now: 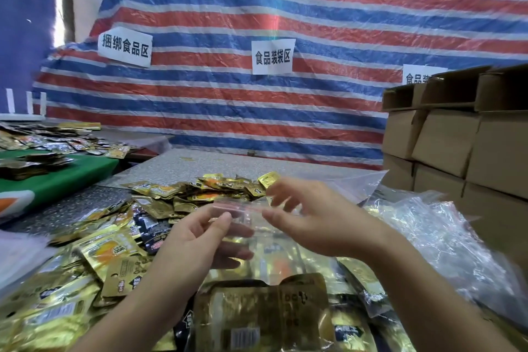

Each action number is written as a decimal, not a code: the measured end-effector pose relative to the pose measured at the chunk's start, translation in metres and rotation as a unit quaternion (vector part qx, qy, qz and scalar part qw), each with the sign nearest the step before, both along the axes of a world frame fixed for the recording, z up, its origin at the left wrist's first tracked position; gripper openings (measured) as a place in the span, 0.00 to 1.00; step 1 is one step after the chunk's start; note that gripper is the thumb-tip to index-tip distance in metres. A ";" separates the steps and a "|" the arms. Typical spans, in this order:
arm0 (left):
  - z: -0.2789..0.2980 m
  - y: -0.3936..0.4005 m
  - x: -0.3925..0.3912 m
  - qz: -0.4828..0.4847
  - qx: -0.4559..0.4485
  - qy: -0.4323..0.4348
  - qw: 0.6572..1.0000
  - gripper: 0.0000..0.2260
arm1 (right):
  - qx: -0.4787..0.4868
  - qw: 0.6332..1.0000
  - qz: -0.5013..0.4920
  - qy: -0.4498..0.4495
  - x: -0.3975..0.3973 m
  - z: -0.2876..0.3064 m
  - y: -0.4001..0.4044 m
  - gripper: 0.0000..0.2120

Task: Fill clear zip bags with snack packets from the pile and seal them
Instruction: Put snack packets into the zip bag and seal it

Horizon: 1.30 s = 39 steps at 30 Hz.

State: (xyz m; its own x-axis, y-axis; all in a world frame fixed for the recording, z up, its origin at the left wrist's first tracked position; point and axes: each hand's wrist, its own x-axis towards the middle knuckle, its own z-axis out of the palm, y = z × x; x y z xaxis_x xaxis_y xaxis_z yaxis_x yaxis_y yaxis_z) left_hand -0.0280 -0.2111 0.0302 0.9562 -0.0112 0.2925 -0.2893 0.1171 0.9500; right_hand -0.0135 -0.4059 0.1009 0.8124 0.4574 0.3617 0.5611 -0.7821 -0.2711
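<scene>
now my left hand [200, 233] and right hand [308, 218] pinch the clear plastic zip bag [245, 226] at its strip, above the gold foil snack packets [114, 251]; slack film could leave the seal gapped.

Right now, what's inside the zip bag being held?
The clear zip bag, pinched at its top by the left hand and right hand, holds gold snack packets in its lower part. How many cannot be told; they overlap.
</scene>
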 end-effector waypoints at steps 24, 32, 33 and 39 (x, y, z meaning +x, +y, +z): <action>-0.003 -0.002 0.001 0.024 0.037 -0.109 0.993 0.09 | 0.046 0.998 0.021 -0.038 -0.008 -0.015 0.032 0.06; -0.005 0.001 0.004 0.068 0.039 -0.112 0.991 0.08 | 0.075 0.997 0.018 -0.003 -0.006 -0.015 0.034 0.06; -0.004 0.001 0.003 0.065 0.038 -0.109 0.991 0.09 | 0.079 0.997 0.018 0.001 -0.006 -0.015 0.034 0.06; -0.003 0.000 0.003 0.061 0.042 -0.111 0.991 0.07 | 0.086 0.996 0.014 0.004 -0.006 -0.017 0.036 0.05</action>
